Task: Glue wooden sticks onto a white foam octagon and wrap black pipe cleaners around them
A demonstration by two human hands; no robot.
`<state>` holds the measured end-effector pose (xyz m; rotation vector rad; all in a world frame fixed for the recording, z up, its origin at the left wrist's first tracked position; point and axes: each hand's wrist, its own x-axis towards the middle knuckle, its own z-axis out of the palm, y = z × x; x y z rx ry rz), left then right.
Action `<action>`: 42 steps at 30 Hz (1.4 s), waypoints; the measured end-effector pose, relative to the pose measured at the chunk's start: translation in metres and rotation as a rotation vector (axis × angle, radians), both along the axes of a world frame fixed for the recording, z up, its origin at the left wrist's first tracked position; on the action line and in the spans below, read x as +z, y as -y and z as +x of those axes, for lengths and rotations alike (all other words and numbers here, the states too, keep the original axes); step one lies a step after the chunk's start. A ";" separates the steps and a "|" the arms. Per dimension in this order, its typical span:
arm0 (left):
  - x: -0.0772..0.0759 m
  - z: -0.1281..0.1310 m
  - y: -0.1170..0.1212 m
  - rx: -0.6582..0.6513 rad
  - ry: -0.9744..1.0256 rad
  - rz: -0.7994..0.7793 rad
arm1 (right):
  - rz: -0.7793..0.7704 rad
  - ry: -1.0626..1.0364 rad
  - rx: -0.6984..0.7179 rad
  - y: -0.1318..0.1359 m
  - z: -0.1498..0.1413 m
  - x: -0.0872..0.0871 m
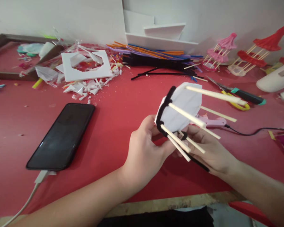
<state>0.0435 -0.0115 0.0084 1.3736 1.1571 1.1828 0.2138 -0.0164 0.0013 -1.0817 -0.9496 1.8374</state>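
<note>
Phone: black rectangular smartphone (61, 137) flat on red surface (113, 110), cable attached.
Left hand (145, 151): fingers closed on white foam polygon with wooden sticks (190, 104), held above surface.
Edge: fuzzy black pipe cleaner (165, 110) along it.
Right hand (210, 148): fingers gripping same piece's lower side.

Across the top of the frame runs a plain pale wall (85, 19), whiter at upper left and greyer at upper right, with a vertical edge near top centre. Below it spreads a red tabletop (113, 94) with a worn yellowish front edge (161, 202), and dull, soft light leaves faint sheen on the red.
</note>
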 end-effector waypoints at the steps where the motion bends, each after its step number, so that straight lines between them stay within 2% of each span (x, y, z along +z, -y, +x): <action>1: 0.001 0.000 0.000 0.001 0.015 -0.004 | -0.018 0.007 0.006 0.000 0.001 0.001; 9: 0.003 -0.001 -0.001 -0.010 0.016 -0.040 | -0.185 -0.133 0.129 0.001 0.002 0.004; 12: 0.000 0.000 0.000 -0.021 0.021 -0.032 | -0.234 -0.091 0.112 0.003 0.003 0.004; 22: 0.000 0.001 0.001 -0.048 0.018 -0.027 | -0.166 0.017 0.037 0.004 0.002 0.005; 28: -0.006 0.001 0.002 -0.072 0.056 -0.065 | -0.183 0.121 0.002 0.005 0.002 0.006; 36: -0.001 0.002 0.000 -0.059 0.138 -0.092 | -0.131 0.093 0.002 0.004 0.001 0.007; 42: -0.004 0.003 0.001 -0.133 0.171 -0.158 | -0.206 0.014 -0.027 0.004 0.004 0.006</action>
